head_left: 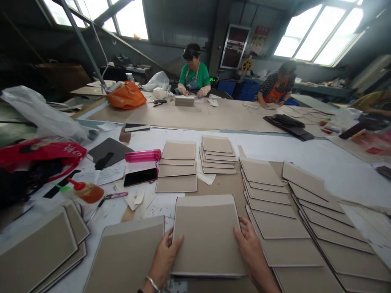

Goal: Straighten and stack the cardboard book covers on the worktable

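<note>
A grey-brown cardboard panel (207, 236) with a paler strip along its far edge lies flat right in front of me. My left hand (163, 256), a bracelet on its wrist, grips the panel's left edge with the thumb on top. My right hand (252, 246) holds the right edge the same way, fingers curled over it. Another similar panel (125, 256) lies just left of it.
Fanned rows of cardboard panels (305, 219) spread to the right, more stacks (180, 165) ahead and a pile (42, 248) at the left. A pink bottle (143, 155), black phone (140, 176), glue bottle (87, 191) and red bag (42, 152) sit left. Two people (194, 75) work at the far table.
</note>
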A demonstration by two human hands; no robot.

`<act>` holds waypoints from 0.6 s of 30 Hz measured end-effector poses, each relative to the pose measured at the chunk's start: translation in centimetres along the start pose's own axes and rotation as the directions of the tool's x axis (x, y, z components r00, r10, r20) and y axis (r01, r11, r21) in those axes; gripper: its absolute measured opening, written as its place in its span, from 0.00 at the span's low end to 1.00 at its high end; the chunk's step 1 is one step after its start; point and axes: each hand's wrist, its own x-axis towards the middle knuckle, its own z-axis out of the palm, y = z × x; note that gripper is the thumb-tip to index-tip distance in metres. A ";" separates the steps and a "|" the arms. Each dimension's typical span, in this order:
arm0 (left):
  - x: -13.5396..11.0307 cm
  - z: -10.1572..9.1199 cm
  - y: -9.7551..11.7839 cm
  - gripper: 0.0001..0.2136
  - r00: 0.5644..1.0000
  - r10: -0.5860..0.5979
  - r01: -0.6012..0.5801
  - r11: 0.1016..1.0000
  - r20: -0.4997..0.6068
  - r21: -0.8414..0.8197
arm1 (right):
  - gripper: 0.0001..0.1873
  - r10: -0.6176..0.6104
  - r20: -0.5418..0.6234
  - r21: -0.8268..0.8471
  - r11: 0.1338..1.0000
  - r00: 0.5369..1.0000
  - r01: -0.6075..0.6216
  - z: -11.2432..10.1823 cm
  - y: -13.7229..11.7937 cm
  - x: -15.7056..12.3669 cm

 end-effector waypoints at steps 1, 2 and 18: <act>-0.5 -0.1 0.8 0.30 0.994 -0.045 0.053 0.995 0.104 -0.084 | 0.30 0.014 0.031 0.043 0.999 0.999 -0.015 0.2 -0.5 0.5; -0.8 -0.2 1.8 0.28 0.978 -0.066 0.096 0.984 0.196 -0.148 | 0.31 0.018 0.062 0.074 0.997 0.998 -0.023 0.7 -1.2 1.0; 22.3 2.8 28.7 0.13 0.900 0.426 -0.347 0.828 -0.091 0.440 | 0.27 0.111 -0.115 -0.172 0.976 0.987 -0.130 2.8 4.3 2.9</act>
